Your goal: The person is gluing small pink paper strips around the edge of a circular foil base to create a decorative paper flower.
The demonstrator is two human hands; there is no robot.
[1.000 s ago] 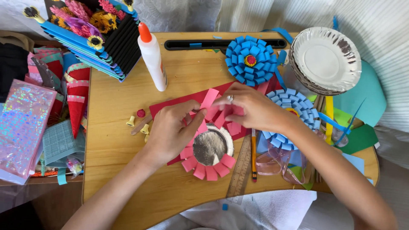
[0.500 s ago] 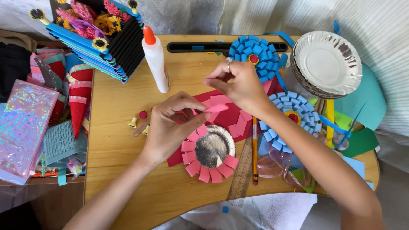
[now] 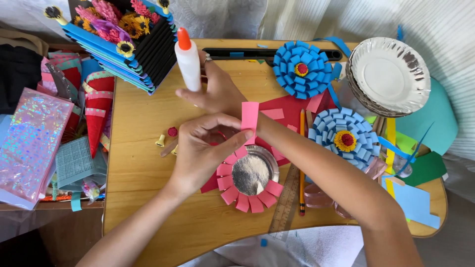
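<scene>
A wooden craft table (image 3: 148,198) fills the view, with a holographic pink sheet (image 3: 29,143) lying at its left edge. A white glue bottle (image 3: 188,62) with an orange cap is gripped by the right hand (image 3: 215,91), apparently with the fingers curled around it. A pink paper strip (image 3: 250,118) is pinched upright between thumb and fingers of the left hand (image 3: 203,153), just above the foil dish ringed with pink petals (image 3: 250,178). A pencil (image 3: 301,163) and two blue paper flowers (image 3: 341,138) are seen further right, below stacked foil plates (image 3: 388,74).
</scene>
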